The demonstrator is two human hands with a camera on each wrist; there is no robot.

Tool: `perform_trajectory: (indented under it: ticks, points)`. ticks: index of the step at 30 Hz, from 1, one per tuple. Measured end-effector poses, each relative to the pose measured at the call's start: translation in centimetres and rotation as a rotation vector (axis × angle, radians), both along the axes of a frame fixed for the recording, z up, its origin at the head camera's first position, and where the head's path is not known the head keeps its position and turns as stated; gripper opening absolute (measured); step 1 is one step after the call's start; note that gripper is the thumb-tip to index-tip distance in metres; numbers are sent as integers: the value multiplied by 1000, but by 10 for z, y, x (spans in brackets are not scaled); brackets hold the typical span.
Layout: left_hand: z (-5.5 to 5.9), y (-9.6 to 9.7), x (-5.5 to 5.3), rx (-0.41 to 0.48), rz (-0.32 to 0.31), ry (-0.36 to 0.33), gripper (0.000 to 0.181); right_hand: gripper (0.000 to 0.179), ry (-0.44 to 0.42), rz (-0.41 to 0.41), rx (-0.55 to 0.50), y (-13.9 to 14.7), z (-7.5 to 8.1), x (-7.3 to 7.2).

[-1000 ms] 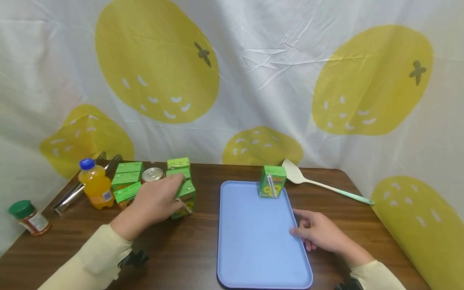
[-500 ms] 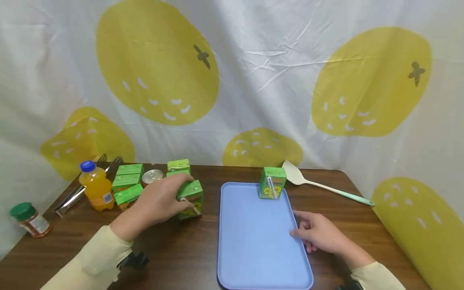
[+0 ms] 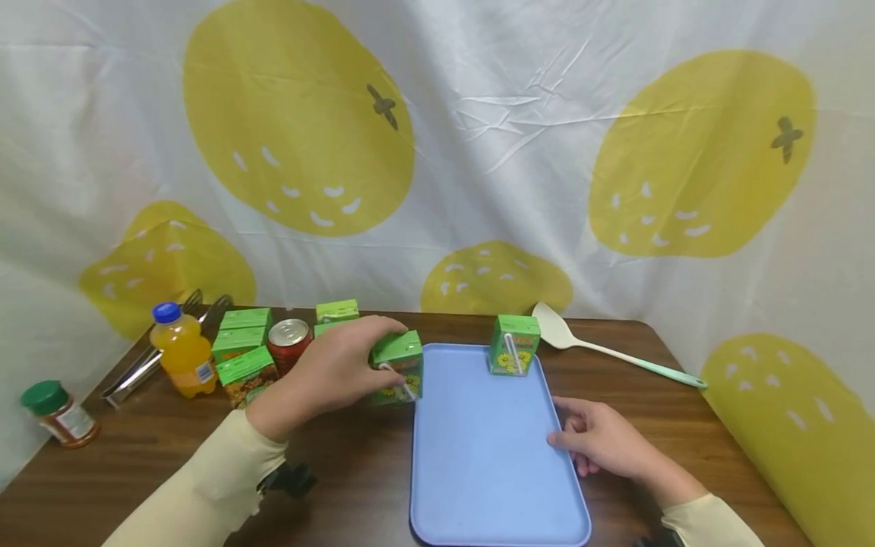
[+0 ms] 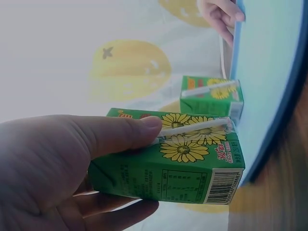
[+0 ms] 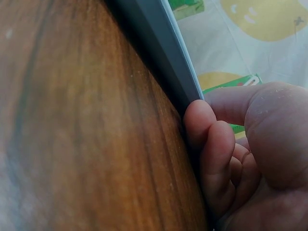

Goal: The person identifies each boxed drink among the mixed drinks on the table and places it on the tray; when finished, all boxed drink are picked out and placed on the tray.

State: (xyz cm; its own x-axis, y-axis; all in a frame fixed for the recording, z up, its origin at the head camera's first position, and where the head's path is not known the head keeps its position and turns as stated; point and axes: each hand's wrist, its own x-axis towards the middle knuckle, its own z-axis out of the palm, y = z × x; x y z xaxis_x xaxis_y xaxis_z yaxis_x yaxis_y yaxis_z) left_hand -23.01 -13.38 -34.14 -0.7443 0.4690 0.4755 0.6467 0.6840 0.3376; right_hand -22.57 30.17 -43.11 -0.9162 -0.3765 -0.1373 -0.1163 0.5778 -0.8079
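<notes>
the left hand (image 3: 335,366) grips a boxy green carton (image 4: 187,159), now shifted right from the clustered cartons (image 3: 239,340) to the left edge of a smooth blue tray (image 3: 495,456); the right hand (image 3: 604,442) still pinches the tray's right rim, over the wood-grained table (image 3: 362,486).

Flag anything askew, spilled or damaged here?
Mostly fine. The front carton in the left cluster sits turned against the two cartons behind it, breaking their line. The backdrop is creased. No spill shows; the tray and the carton in hand show no visible damage.
</notes>
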Motion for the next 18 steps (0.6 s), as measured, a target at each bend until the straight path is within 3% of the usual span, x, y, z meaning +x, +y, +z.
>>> perform_trajectory:
  ticks: [7,18]
  points:
    - [4,23,-3,17,-45,-25,59,84,11,0,-5,-1,0,0]
    - [0,63,-14,7,-115,-67,59,85,4,-3,-7,-1,-1,1]
